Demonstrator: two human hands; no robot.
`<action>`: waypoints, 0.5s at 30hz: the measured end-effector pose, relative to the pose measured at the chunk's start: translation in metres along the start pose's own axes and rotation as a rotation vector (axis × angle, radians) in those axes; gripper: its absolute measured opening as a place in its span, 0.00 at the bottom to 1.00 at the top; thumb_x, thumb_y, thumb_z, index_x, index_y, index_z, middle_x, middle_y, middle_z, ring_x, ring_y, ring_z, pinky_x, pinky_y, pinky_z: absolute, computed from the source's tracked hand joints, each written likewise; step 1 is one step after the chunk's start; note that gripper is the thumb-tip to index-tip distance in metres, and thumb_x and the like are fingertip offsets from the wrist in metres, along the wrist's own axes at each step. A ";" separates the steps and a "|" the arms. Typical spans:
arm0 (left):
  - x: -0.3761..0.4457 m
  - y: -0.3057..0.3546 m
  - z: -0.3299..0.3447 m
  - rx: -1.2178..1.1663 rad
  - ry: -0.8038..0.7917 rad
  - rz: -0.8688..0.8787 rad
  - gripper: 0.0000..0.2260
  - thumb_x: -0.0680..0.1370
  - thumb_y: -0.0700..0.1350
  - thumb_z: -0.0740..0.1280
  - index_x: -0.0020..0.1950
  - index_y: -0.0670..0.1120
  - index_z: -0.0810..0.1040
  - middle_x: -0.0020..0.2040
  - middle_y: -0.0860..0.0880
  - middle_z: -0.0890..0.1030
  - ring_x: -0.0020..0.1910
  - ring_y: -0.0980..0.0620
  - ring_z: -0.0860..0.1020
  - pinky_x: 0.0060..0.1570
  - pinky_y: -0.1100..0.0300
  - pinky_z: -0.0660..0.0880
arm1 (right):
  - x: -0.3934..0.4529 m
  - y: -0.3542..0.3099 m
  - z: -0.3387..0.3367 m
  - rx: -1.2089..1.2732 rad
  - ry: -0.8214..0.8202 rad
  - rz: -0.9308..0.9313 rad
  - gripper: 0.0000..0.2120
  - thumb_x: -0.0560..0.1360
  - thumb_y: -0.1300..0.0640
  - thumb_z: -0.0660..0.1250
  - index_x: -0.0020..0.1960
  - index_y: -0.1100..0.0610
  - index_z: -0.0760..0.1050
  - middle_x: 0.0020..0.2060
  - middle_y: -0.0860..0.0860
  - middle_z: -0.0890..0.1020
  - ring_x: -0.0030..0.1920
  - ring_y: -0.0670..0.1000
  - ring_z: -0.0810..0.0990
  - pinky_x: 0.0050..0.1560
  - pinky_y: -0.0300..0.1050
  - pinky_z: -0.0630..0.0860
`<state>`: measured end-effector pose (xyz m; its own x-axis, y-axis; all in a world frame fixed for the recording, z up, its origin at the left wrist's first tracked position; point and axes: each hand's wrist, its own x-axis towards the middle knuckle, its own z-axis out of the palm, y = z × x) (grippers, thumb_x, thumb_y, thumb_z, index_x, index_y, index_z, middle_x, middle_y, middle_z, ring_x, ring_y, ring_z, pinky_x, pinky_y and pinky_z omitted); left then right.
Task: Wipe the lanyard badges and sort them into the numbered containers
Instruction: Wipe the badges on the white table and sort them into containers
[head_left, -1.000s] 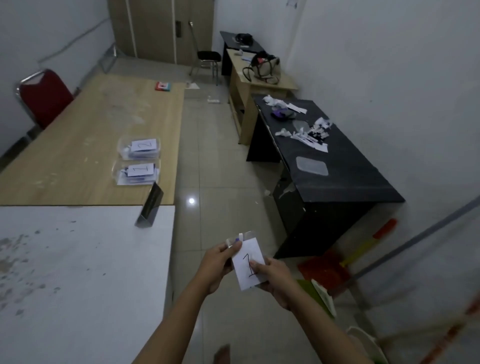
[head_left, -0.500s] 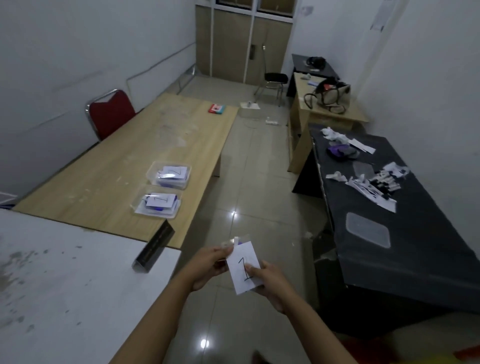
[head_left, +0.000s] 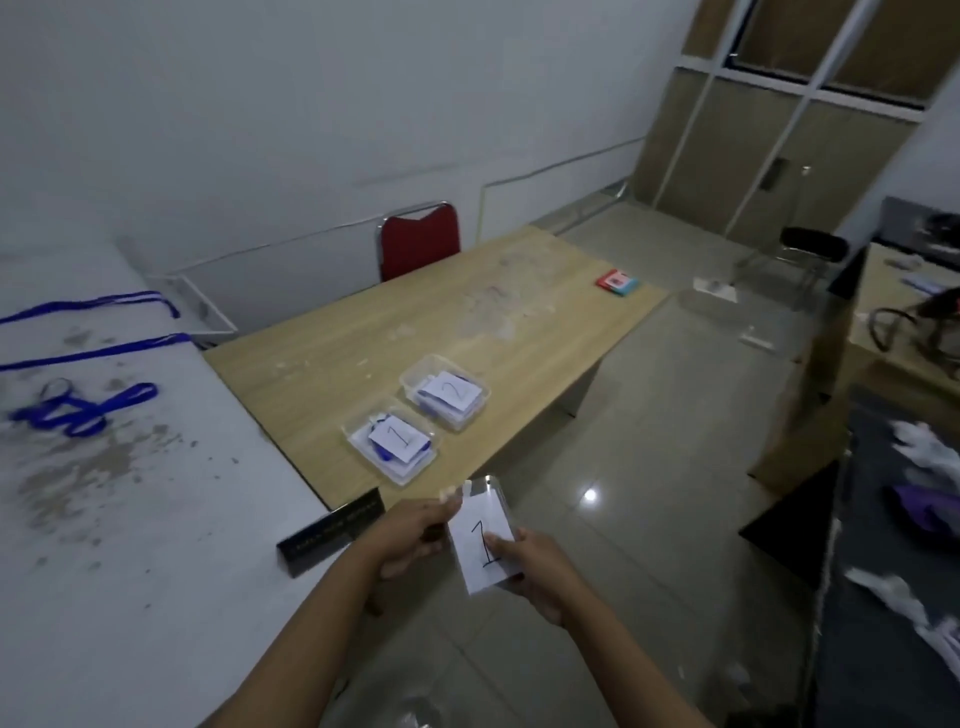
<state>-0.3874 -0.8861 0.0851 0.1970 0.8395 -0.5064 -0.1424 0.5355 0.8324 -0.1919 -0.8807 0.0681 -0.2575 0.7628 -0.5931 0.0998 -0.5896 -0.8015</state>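
Over the tiled floor (head_left: 649, 457), between the desks, both hands hold one badge (head_left: 483, 535) in front of the body. Surroundings noted: a wooden desk (head_left: 415, 332) ahead carries two clear containers, one with a paper marked 1 (head_left: 392, 447), nearer, and one marked 2 (head_left: 445, 391) just beyond it; both already hold badges with blue straps. A small red-and-blue item (head_left: 616, 282) lies at that desk's far corner, and a red chair (head_left: 418, 240) stands against the wall behind it. The white desk (head_left: 130, 519) at left is stained and bears loose blue lanyards (head_left: 83, 410); a dark nameplate (head_left: 332, 530) juts from its edge, just beside the left hand (head_left: 410, 535). The badge is a clear sleeve with a white slip marked 1, tilted, no strap visible. Left fingers pinch its upper left edge; the right hand (head_left: 535, 571) grips its lower right side, thumb on the face.
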 end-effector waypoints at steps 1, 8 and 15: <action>0.003 0.004 -0.002 -0.025 0.027 0.006 0.14 0.79 0.49 0.65 0.60 0.43 0.79 0.57 0.44 0.83 0.59 0.47 0.79 0.56 0.55 0.77 | 0.011 -0.005 -0.001 -0.020 -0.030 0.006 0.11 0.77 0.57 0.69 0.58 0.59 0.78 0.48 0.55 0.85 0.47 0.53 0.85 0.41 0.43 0.80; 0.055 0.022 -0.039 -0.125 0.307 0.049 0.07 0.78 0.46 0.69 0.53 0.45 0.78 0.51 0.46 0.82 0.48 0.52 0.82 0.40 0.63 0.79 | 0.105 -0.047 0.011 -0.116 -0.183 0.049 0.13 0.77 0.57 0.69 0.60 0.59 0.77 0.52 0.57 0.85 0.53 0.57 0.84 0.53 0.53 0.82; 0.128 0.037 -0.094 -0.169 0.591 -0.018 0.13 0.77 0.43 0.70 0.56 0.34 0.79 0.53 0.37 0.82 0.54 0.39 0.81 0.55 0.52 0.79 | 0.206 -0.087 0.043 -0.289 -0.172 0.090 0.16 0.77 0.59 0.69 0.64 0.62 0.76 0.54 0.58 0.83 0.54 0.58 0.83 0.49 0.50 0.81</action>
<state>-0.4582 -0.7503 0.0301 -0.3636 0.7131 -0.5994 -0.3057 0.5165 0.7998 -0.2947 -0.6834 0.0185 -0.3908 0.6406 -0.6609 0.3909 -0.5346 -0.7493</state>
